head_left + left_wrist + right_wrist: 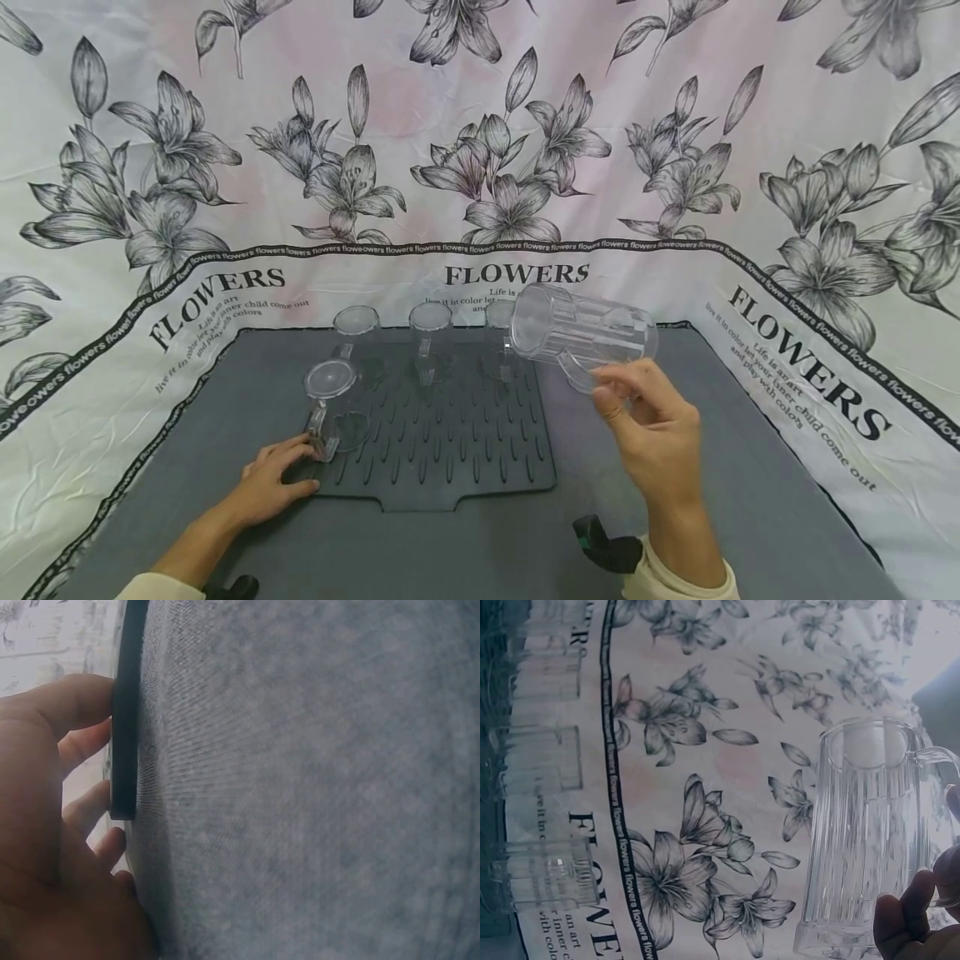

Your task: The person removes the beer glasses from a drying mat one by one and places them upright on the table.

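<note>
Clear mug [607, 329] tilted midair toward the desk's [510, 554] back edge, right of centre; right hand [656, 433] pinching its handle. Left hand [273, 479] relaxed, touching black mat's [465, 450] front left corner. Four other mugs [331, 381] on mat.

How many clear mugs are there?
5: rear left mug, rear middle mug, rear right mug and front left mug on the mat; tilted mug in the right hand.

Pale flower-printed cloth [408, 104] surrounds a grey tabletop [510, 550].
</note>
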`<state>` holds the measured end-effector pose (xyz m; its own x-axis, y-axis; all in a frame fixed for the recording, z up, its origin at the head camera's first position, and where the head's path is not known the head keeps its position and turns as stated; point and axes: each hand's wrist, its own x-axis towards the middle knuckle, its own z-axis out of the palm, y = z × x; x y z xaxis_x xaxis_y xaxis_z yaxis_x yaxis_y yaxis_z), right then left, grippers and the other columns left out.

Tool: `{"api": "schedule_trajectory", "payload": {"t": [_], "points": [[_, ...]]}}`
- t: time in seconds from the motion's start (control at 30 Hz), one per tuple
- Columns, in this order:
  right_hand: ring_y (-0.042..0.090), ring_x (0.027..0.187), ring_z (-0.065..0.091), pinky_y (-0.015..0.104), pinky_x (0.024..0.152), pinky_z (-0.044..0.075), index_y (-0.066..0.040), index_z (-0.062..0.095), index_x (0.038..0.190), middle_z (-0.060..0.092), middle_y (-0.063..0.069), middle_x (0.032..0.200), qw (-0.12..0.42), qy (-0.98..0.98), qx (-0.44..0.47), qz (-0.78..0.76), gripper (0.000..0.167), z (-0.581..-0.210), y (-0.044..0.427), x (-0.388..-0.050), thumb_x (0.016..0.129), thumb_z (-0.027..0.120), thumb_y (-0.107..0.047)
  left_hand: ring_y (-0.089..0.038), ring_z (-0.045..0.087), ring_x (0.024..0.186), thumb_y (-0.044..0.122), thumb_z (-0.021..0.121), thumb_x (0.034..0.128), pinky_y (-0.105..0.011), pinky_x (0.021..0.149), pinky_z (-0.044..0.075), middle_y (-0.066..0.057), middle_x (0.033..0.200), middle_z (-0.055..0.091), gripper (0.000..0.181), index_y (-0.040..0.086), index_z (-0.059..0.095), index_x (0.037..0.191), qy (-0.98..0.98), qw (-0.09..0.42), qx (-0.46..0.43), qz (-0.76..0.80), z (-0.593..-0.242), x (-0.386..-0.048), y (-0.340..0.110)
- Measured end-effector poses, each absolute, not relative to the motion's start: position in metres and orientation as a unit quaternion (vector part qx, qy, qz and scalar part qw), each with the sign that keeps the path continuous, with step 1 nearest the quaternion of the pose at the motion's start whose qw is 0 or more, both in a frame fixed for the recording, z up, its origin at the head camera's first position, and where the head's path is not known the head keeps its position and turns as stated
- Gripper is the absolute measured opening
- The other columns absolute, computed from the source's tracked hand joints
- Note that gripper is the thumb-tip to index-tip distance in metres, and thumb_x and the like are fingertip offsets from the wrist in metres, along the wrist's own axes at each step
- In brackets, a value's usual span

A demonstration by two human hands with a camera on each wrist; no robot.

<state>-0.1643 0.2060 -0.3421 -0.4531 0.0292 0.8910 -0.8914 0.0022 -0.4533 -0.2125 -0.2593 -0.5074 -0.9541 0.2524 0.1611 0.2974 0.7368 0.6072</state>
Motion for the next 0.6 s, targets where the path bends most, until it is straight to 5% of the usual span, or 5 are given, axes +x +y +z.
{"api": "schedule_trajectory", "payload": {"t": [0.6], "points": [[0.019,0.082,0.05,0.023,0.076,0.043,0.011,0.069,0.096,0.052,0.013,0.083,0.387,-0.645,0.368,0.547,0.013,-0.34,0.202,-0.159,0.086,0.07,0.003,-0.051,0.046,0.118,0.014,0.077,0.0814,-0.064,0.091,0.034,-0.027,0.126,0.054,0.027,0.009,0.067,0.107,-0.913,0.043,-0.182,-0.362,-0.479,-0.213,-0.268]]}}
